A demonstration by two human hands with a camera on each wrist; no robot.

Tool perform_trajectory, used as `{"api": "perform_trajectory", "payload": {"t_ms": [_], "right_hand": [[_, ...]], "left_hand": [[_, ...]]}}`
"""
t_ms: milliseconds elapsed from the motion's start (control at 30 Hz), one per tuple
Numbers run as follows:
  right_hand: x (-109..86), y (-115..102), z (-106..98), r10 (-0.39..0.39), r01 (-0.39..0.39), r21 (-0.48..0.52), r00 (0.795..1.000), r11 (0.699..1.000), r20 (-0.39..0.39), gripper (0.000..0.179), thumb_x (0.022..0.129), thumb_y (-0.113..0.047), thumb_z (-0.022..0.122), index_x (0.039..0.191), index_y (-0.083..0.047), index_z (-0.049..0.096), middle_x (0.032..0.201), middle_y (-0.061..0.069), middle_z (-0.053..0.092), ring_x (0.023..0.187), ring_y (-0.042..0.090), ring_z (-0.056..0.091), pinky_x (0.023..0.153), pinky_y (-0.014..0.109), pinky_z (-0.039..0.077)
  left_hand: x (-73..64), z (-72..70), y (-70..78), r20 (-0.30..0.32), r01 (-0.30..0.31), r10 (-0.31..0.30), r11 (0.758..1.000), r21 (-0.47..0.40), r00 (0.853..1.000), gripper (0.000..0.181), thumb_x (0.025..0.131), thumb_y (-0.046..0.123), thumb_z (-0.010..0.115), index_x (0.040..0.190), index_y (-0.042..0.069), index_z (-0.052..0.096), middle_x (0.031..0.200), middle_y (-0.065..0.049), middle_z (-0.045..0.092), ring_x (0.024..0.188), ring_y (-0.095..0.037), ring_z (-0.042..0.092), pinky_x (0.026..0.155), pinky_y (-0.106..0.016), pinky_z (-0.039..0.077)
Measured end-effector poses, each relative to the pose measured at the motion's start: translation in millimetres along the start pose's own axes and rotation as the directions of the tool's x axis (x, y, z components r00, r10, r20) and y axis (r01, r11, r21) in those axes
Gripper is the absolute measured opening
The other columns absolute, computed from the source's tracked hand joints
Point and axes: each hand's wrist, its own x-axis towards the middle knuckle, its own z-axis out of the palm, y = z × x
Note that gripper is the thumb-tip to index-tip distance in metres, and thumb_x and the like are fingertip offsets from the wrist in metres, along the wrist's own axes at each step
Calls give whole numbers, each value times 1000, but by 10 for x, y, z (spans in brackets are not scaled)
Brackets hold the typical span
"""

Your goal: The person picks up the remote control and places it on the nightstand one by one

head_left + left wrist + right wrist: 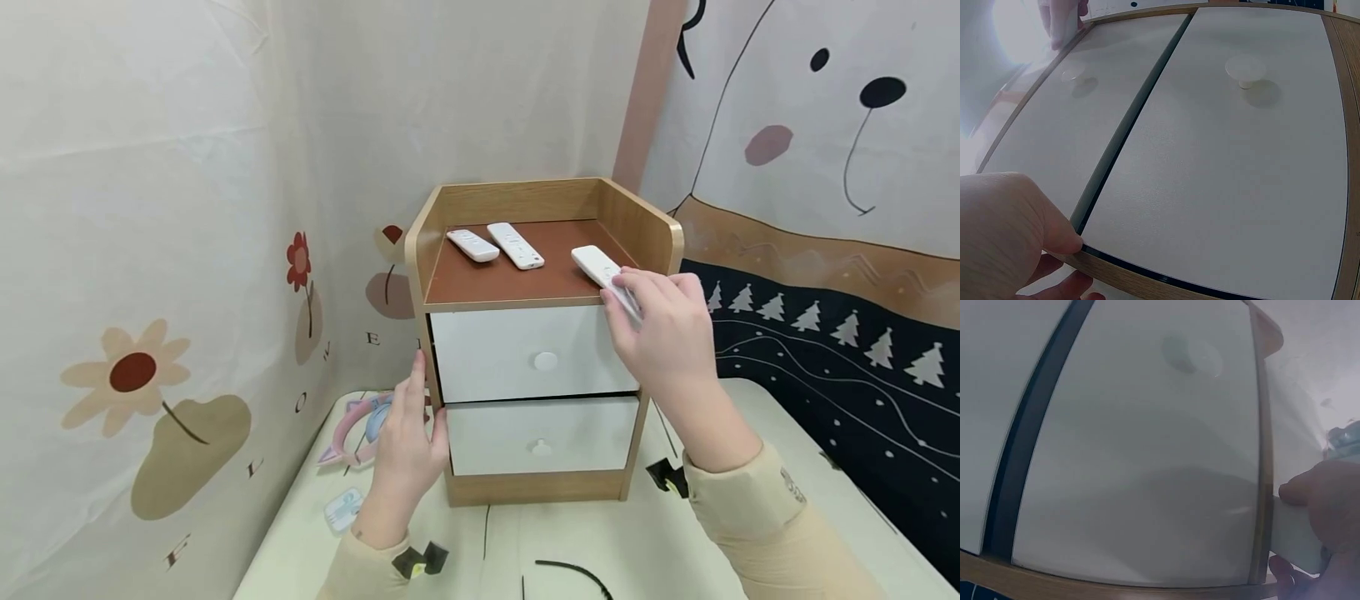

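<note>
Remote (598,264) in the right hand (667,325), at the near right corner of the cabinet (536,487) top (517,286).

Nearest, the left hand (408,442) lies with straightened fingers along the cabinet's left side, thumb at the front frame; light, even pressure there should steady it. The right hand, well apart from it, pinches the remote's near end between thumb and fingers; whether the remote touches the top I cannot tell. It seems best kept level, clear of the front edge and apart from the middle remote (516,246) and left remote (473,245), lying farther back toward the left edge.
</note>
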Motion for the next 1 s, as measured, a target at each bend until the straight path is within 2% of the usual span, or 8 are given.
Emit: {"api": "perform_trajectory", "payload": {"t_ms": [167,400,533,600,733,800,900,1000], "right_hand": [[71,-8,-5,-10,15,-101,998,995,56,33,103,-26,71,120,1,78,119,22,81,104,46,60,87,56,48],[198,-77,6,-126,152,-200,982,968,139,35,105,-29,68,109,5,75,112,23,82,95,45,66,88,52,54],[305,-127,4,-98,149,-203,966,968,240,31,107,-24,63,102,4,75,108,22,82,97,41,69,94,49,53],[366,-152,-2,-57,120,-188,949,975,309,29,107,-21,60,105,3,76,110,22,82,102,40,69,98,49,53],[508,-189,-29,10,68,-162,899,984,437,33,106,-16,54,113,4,78,111,22,81,107,41,67,104,50,52],[585,-202,-41,17,67,-154,874,986,485,34,105,-15,53,114,5,79,105,22,81,103,40,68,105,51,52],[690,-204,-39,10,75,-138,845,988,534,33,105,-14,52,107,4,79,87,18,76,91,37,68,106,50,51],[771,-183,-5,16,65,-122,823,990,567,34,103,-14,51,109,4,79,88,18,75,91,38,68,109,50,51]], "left_hand": [[1,2,4,-3,-3,3,1000,0,1000,96,91,-8,74,173,1,25,128,-29,63,87,-33,69,72,-43,64],[-4,-1,1,-3,9,-9,1000,6,1000,96,90,-7,74,173,2,25,129,-29,63,86,-32,69,70,-43,63],[-7,-1,5,-8,5,-5,1000,1,1000,95,90,-7,74,172,1,26,129,-29,63,86,-32,69,69,-43,63],[-8,-3,7,-12,2,-2,1000,-1,1000,95,90,-8,74,172,0,27,129,-30,63,87,-32,69,68,-43,62],[-8,-7,13,-15,0,0,1000,-2,1000,96,90,-8,74,172,0,27,129,-30,64,88,-32,69,68,-43,62],[-5,-7,14,-13,1,-1,1000,-2,1000,96,90,-8,74,172,0,26,129,-30,64,89,-32,69,69,-44,62],[-1,-5,15,-11,4,-4,1000,1,1000,96,90,-7,74,172,1,26,129,-29,63,89,-32,69,69,-44,62],[0,-3,15,-8,5,-5,1000,6,1000,96,90,-7,74,172,1,27,129,-29,63,89,-32,68,69,-44,62]]}}
